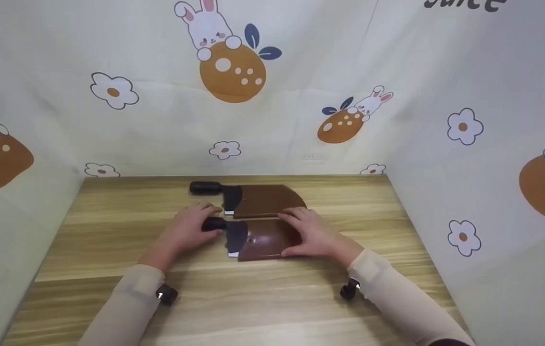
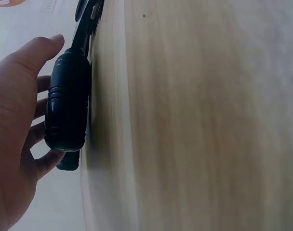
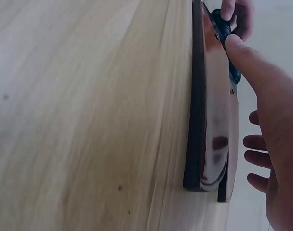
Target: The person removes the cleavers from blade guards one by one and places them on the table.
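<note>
From where I'm standing, the near knife is lying flat around the middle of the tabletop, its black handle pointing toward 9 o'clock and its brown cover toward 3. The left hand is curving loosely about that handle from 9 o'clock, thumb lying apart from it; I can't tell whether the fingers are touching it. The right hand, at 3 o'clock, is spanning the covered end with fingers and thumb spread apart, gripping nothing firmly. At 12 o'clock from the near knife, the far knife is lying just beside it, also wearing a brown cover, its handle likewise aiming at 9. Beyond both, a rabbit-printed cloth is hanging.
</note>
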`<state>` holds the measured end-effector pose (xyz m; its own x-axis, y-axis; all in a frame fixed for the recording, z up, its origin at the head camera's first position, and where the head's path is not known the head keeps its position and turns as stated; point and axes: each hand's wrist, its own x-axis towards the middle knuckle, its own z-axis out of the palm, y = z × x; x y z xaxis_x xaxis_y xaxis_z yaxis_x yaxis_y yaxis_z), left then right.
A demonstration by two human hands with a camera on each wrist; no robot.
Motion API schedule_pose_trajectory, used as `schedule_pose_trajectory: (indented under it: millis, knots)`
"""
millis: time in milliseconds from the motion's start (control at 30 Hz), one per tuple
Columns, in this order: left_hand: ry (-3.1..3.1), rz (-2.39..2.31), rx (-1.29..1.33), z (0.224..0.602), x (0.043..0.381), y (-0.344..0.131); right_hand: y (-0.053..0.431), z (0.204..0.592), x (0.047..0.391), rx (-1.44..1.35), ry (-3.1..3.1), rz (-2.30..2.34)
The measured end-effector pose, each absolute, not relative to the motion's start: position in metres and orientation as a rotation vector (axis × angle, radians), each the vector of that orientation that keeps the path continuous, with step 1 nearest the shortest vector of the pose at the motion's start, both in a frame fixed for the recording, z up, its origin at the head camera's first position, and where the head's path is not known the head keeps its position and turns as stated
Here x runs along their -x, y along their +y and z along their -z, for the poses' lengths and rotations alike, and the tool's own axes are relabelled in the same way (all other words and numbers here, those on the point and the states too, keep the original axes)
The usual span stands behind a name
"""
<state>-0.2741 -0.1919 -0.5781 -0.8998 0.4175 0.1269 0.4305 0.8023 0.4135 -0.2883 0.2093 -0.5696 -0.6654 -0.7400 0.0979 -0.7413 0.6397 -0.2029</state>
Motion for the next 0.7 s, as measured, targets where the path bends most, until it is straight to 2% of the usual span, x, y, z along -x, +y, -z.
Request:
schedule_pose_trajectory:
  millis: [367, 700]
  knots:
    - [-2.91, 1.005, 0.727, 0.588, 0.285, -0.193, 0.189, 0.582, 0.289, -1.356, -2.832, -0.428]
    - [-2.843, 1.187, 0.723, 0.595, 0.289, -0.192, 0.176, 0.592, 0.284, -1.297, -2.88, -0.587]
